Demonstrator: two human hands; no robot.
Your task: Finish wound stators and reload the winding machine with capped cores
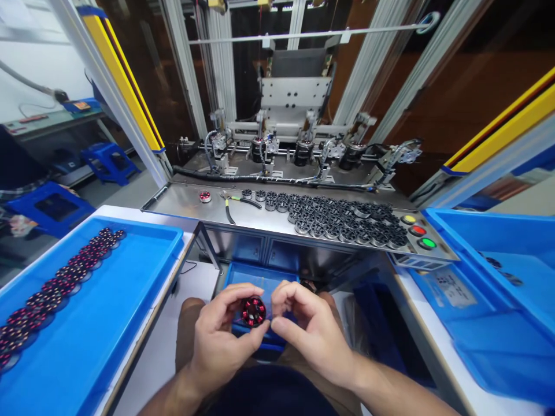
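Cut off at eight o'clock is a blue tray (pixel 125 289). Dark rings (pixel 332 216) crowd the steel worktop (pixel 186 203) toward three o'clock; a machine (pixel 295 95) stands at twelve. Near six, the left hand's (pixel 223 332) grip closes around a red-wound ring (pixel 261 312); the right hand's (pixel 314 328), just beside, is curled, contents impossible to tell.
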